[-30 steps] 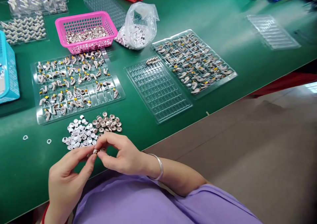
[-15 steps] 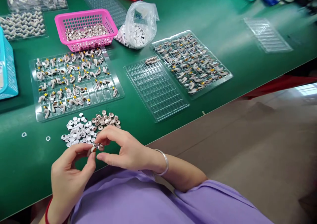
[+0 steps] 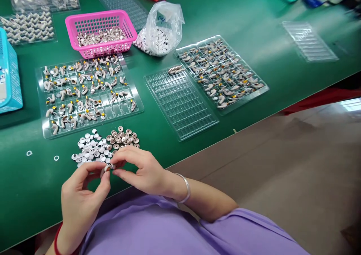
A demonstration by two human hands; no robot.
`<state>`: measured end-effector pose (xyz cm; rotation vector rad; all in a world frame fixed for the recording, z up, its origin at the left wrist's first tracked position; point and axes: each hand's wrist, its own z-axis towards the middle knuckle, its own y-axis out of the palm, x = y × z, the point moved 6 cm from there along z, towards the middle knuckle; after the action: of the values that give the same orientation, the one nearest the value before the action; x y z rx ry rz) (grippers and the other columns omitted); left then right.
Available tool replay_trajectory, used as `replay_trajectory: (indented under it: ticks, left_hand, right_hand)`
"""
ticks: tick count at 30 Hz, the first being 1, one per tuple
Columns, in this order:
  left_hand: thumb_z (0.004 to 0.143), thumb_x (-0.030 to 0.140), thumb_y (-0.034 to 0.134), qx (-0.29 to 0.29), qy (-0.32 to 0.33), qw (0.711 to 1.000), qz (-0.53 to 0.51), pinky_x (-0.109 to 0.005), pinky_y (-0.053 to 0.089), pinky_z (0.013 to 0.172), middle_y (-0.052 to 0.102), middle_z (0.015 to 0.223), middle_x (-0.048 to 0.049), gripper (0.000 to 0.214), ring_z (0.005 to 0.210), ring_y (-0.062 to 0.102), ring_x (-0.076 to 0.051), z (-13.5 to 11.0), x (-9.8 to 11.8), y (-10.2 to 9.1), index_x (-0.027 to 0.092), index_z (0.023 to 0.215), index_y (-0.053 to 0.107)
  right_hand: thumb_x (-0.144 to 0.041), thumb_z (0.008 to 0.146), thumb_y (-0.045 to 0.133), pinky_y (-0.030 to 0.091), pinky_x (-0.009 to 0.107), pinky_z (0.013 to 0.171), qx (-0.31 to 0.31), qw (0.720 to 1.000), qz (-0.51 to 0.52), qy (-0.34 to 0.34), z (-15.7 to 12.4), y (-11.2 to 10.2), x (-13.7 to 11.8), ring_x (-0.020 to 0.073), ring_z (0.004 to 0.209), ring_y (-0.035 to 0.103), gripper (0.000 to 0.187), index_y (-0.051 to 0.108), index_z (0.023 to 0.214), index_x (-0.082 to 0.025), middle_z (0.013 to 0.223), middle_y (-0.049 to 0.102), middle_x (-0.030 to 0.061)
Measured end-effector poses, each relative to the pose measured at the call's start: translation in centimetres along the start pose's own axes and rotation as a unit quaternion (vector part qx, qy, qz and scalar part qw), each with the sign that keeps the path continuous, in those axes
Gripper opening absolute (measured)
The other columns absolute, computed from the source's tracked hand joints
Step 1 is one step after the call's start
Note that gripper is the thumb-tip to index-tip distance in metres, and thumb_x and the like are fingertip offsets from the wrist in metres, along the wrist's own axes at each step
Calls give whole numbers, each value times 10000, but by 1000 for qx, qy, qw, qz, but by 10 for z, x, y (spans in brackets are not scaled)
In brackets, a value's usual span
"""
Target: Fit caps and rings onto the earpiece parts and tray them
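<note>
My left hand [image 3: 83, 193] pinches a small beige curved plastic piece [image 3: 106, 168], perhaps an earphone shell, between thumb and forefinger. My right hand [image 3: 148, 172] closes thumb and fingertips on a small round cup-shaped cap [image 3: 114, 166] against that piece. The fingertips hide much of both parts. Just beyond the hands lies a pile of white round discs [image 3: 91, 147], some showing dark spots. Beside it, on the right, sits a heap of beige round caps [image 3: 124, 136] with centre holes.
A clear tray [image 3: 121, 114] holds curved beige pieces with yellow tabs. A second filled tray [image 3: 242, 99] stands right of a mostly bare tray [image 3: 191, 123]. Behind are a pink basket [image 3: 101, 52] of caps and a plastic bag [image 3: 172, 25]. A blue basket [image 3: 14, 82] stands left.
My right thumb has moved up and closed with the fingertips on the round cap, which sits nearer the curved piece. My left hand keeps its pinch. The view has shifted slightly.
</note>
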<state>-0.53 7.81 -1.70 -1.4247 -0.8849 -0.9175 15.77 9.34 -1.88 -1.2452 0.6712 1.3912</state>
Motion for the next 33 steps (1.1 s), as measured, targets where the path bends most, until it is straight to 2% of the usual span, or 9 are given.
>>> replay_trajectory:
  ticks: [6,17,27,30,33]
  left_hand:
    - [787,175,711,12,-4,1000,2,-140,571,700,722,808,46,126,699,684,-84,1,0,-1,233,897,690]
    - [778,182,721,3,0,1000,-4,-153,585,660,745,781,30,102,665,703,-104,1,7,-2,225,869,705]
    - [739,320,785,-31,-71,994,-73,-256,616,627,771,735,-41,144,659,734,-195,4,-3,-6,192,797,752]
    - [711,342,811,-52,-91,989,-108,-245,596,594,763,689,-42,165,625,720,-192,5,-5,-3,192,740,748]
    - [671,370,843,-35,-120,982,-145,-238,581,602,769,700,-49,211,635,710,-186,4,-9,-1,189,745,764]
  right_hand:
    - [-127,894,631,579,250,805,31,999,13,-23,-1,2,-1,148,843,688,108,659,996,-149,906,723,64]
    - [-154,912,639,592,250,857,46,997,43,-46,-2,5,-5,152,899,726,105,689,1004,-160,949,765,72]
    - [-176,902,664,609,234,811,59,996,30,-59,-3,4,-8,144,865,729,94,735,962,-181,913,763,61]
    - [-140,893,664,616,215,770,68,996,31,-57,-2,6,-8,141,819,740,115,747,958,-186,892,764,60]
    - [-145,898,656,621,209,738,63,995,35,-70,0,9,-8,142,796,745,138,757,973,-202,900,763,62]
